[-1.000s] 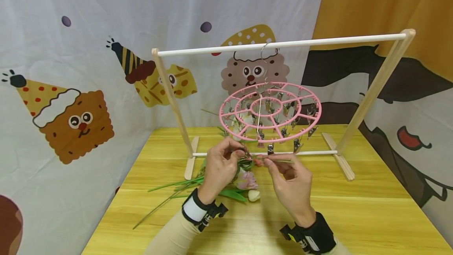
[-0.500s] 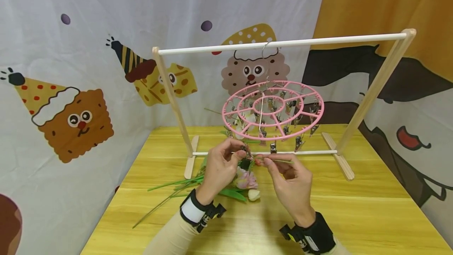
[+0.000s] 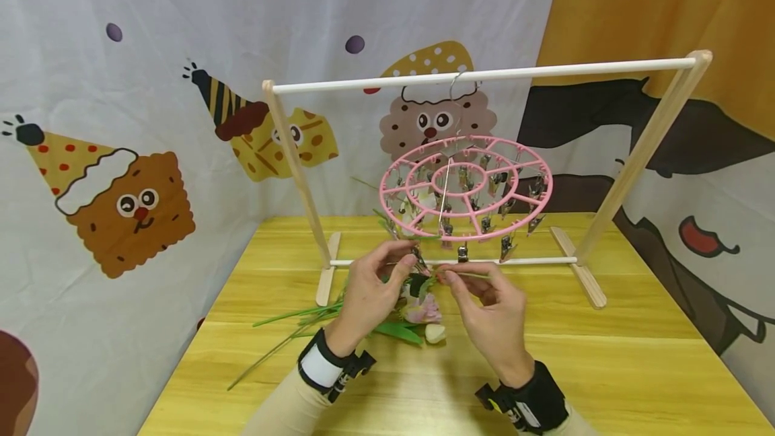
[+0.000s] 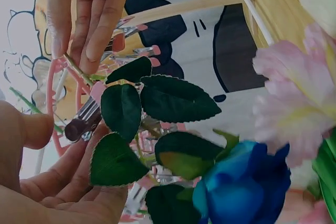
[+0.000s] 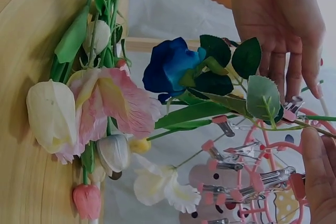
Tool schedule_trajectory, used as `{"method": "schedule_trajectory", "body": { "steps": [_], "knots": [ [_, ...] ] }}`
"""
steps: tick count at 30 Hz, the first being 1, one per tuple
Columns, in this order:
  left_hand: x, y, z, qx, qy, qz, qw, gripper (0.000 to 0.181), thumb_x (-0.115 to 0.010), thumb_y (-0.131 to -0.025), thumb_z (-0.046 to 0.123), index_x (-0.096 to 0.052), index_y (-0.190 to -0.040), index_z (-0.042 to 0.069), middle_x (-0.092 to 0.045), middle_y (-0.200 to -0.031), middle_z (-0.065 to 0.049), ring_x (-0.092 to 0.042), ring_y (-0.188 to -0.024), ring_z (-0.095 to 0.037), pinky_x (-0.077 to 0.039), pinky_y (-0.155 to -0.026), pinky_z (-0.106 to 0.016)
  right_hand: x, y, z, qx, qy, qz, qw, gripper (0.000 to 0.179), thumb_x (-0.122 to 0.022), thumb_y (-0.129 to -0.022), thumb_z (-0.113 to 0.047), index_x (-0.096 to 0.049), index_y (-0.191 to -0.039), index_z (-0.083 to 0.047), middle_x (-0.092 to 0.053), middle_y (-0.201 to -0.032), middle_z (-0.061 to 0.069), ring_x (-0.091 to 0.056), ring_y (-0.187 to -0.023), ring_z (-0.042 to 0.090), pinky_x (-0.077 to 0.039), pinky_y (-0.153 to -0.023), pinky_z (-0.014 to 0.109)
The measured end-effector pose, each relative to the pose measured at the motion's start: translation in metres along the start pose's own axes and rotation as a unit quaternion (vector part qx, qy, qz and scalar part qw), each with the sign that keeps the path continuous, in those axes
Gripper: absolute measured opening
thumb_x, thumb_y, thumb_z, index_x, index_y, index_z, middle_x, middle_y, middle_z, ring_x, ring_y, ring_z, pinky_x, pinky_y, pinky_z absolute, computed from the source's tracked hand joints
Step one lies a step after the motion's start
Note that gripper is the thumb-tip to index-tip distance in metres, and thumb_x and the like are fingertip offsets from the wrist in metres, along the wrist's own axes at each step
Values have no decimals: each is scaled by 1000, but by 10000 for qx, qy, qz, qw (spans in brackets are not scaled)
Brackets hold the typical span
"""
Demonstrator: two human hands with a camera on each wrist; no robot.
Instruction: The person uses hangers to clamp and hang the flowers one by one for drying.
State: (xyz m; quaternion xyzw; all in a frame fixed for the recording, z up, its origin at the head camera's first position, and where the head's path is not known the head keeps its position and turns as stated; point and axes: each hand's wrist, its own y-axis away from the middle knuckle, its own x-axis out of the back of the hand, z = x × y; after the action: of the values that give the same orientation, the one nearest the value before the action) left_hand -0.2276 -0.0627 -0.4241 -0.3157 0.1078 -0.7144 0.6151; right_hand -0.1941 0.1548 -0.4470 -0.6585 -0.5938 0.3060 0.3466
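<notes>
Currently the right hand (image 3: 499, 318) pinches a blue rose's stem (image 4: 79, 70) beside the relaxed left hand (image 3: 371, 293).

Cream long sleeves (image 3: 281, 410), black wrist straps (image 3: 543, 395), white patches (image 3: 321, 366), small black wrist cameras (image 3: 350, 374)

A blue rose (image 4: 247, 187) hangs tilted, bloom lower than stem, above the surface (image 3: 605, 369), well in from its left and right edges; its saw-edged leaves (image 4: 181, 98) are dark green. Right at its thin stem (image 4: 78, 70) sits a metal clip (image 4: 84, 118), pink-tipped; whether it bites, I can't tell.
</notes>
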Motion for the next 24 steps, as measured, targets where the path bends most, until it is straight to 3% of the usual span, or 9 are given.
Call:
{"method": "schedule_trajectory", "body": {
  "steps": [5,12,16,24],
  "knots": [
    [7,6,-5,-41,-235,116,9996,28,-70,-120,24,-80,-144,14,-87,-135,-6,-87,-117,-28,-71,-100,-36,-2,1,3,-56,137,-29,9999,34,-76,-96,27,-79,-123,6,-85,-110,31,-89,-102,9,-71,-91,28],
    [16,14,-11,41,-495,238,9985,25,-72,-119,23,-82,-138,10,-88,-130,-8,-86,-115,-24,-72,-98,-38,-4,2,8,-137,329,-108,9993,33,-81,-96,23,-81,-122,2,-86,-111,25,-89,-102,11,-71,-92,29],
    [20,17,-13,-96,-717,334,9968,20,-75,-117,19,-83,-133,10,-89,-126,-7,-87,-111,-22,-73,-95,-36,-7,2,10,-130,354,-148,9992,32,-83,-95,22,-81,-121,2,-86,-111,23,-88,-103,7,-71,-94,30],
    [15,11,-11,-198,-1423,388,9889,23,-82,-113,26,-85,-131,13,-89,-119,-3,-85,-102,-19,-71,-84,-38,-15,2,11,-147,435,-234,9987,33,-83,-95,21,-82,-120,0,-86,-111,21,-87,-105,6,-71,-96,29]
  ]
}}
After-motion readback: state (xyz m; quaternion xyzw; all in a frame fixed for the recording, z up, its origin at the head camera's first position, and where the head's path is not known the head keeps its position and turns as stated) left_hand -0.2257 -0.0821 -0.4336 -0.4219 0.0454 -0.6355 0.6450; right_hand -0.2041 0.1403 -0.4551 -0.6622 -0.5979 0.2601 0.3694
